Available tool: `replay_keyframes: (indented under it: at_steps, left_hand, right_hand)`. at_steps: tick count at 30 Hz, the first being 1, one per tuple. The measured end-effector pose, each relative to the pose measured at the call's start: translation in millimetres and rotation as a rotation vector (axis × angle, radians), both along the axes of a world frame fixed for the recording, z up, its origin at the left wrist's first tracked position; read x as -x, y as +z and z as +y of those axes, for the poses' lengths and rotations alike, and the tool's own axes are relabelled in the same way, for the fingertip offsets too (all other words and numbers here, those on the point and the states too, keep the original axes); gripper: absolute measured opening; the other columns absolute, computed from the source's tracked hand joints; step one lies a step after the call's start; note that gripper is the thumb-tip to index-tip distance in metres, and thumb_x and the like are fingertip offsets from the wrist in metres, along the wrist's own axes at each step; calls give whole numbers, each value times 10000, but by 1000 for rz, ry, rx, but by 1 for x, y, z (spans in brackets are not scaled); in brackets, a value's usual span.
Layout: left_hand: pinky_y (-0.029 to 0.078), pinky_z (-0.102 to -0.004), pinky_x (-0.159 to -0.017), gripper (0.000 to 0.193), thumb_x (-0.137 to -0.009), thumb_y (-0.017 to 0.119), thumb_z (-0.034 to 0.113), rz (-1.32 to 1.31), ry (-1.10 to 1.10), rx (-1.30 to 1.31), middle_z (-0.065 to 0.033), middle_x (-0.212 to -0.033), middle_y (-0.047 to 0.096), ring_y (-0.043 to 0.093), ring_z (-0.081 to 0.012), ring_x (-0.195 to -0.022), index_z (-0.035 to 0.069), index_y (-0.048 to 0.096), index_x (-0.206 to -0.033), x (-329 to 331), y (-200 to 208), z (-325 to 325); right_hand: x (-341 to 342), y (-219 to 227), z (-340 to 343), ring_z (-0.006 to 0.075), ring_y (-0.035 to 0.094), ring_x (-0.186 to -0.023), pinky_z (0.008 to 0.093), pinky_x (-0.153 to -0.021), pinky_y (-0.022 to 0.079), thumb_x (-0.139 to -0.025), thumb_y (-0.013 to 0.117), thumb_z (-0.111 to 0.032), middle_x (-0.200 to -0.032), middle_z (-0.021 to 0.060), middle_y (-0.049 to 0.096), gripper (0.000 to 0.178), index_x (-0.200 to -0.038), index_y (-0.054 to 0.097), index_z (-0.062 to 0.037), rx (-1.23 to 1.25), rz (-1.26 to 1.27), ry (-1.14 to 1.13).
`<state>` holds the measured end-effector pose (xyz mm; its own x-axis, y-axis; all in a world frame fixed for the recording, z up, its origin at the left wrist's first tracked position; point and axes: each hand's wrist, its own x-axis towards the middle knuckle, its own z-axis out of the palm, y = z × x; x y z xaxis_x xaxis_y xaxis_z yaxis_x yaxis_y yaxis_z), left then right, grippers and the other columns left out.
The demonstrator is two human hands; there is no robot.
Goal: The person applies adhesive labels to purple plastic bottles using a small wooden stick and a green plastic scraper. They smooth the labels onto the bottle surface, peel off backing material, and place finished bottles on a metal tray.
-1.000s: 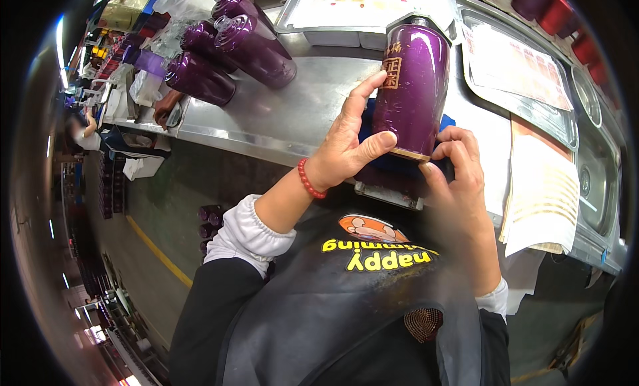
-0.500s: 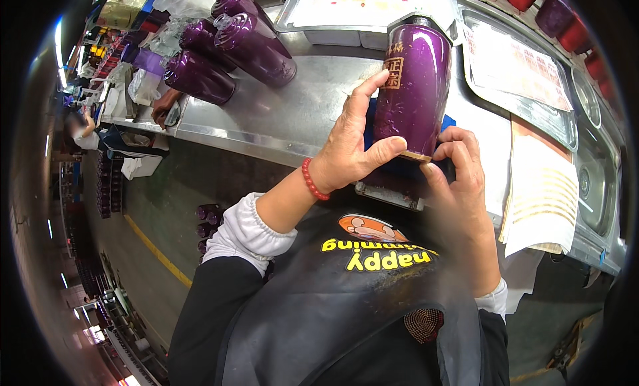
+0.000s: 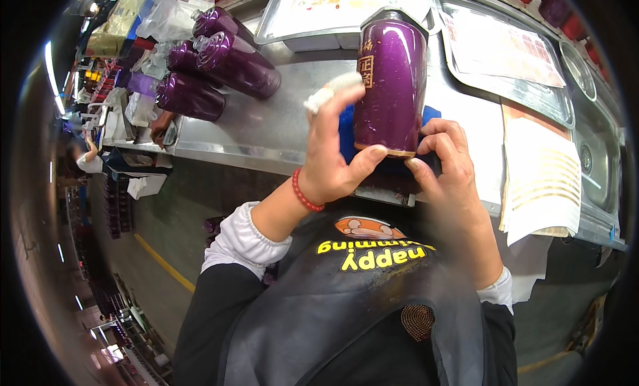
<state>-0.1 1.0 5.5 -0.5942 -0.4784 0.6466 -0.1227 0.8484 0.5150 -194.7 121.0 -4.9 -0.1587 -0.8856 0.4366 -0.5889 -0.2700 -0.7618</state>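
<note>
A glossy purple bottle [image 3: 393, 86] with a gold printed label and a thin gold band round its base lies on blue cloth [image 3: 346, 129], base toward me. At its left side is my left hand [image 3: 333, 149], fingers stretched out and apart. The left thumb tip is by the base edge, and one fingertip is close to the label. Something white [image 3: 329, 93], blurred, shows at the other left fingertips; I cannot tell whether it is a cover or a cloth. My right hand [image 3: 449, 163] grips the base's right corner with curled fingers and thumb.
Several purple bottles [image 3: 236, 63] lie at the far left. A white tray [image 3: 319, 16] sits behind; a metal tray with printed sheets [image 3: 512, 59] is at the right. Gold-striped sheets [image 3: 542, 186] overhang the front edge near a sink [image 3: 592, 156]. Another person's hand [image 3: 161, 127] is at the left.
My left fingers have shifted off the bottle's side and spread, so the white thing at their tips now shows. The right hand stays at the base. The whole view has shifted slightly.
</note>
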Motion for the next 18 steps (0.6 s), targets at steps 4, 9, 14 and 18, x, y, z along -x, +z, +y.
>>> replay_keyframes:
  at_steps: [4, 9, 14, 18]
  left_hand:
    - [230, -551, -1195, 239, -829, 768, 237, -86, -26, 677, -21, -1173, 656, 492, -223, -1203, 299, 724, -1055, -15, -7, 7]
    - [234, -530, -1200, 305, -750, 789, 213, -141, -135, 828, 69, -1111, 678, 517, -159, -1148, 328, 733, -1027, -7, 0, 0]
    - [307, -468, -1180, 232, -782, 685, 157, -51, -235, 567, 92, -785, 641, 549, -162, -1096, 225, 745, -995, 8, -2, 6]
    - [244, -497, -1196, 254, -808, 723, 81, -69, 17, 255, -30, -1081, 762, 497, -222, -1231, 196, 772, -1029, -32, -12, 12]
  right_hand:
    - [1, -2, -2, 346, 531, -1019, 421, -902, 446, -751, 764, -13, -1099, 160, 551, 249, -907, 570, -17, 28, 9, 17]
    - [1, -4, -3, 348, 529, -1020, 421, -898, 446, -747, 759, -7, -1094, 164, 547, 250, -900, 562, -19, 53, 26, 20]
    - [3, -1, -2, 350, 524, -1025, 419, -891, 446, -744, 759, -3, -1091, 163, 546, 255, -899, 557, -21, 22, 53, 25]
    - [4, 0, -2, 354, 520, -1023, 419, -892, 443, -741, 755, 2, -1091, 161, 543, 262, -904, 550, -20, 32, 78, 29]
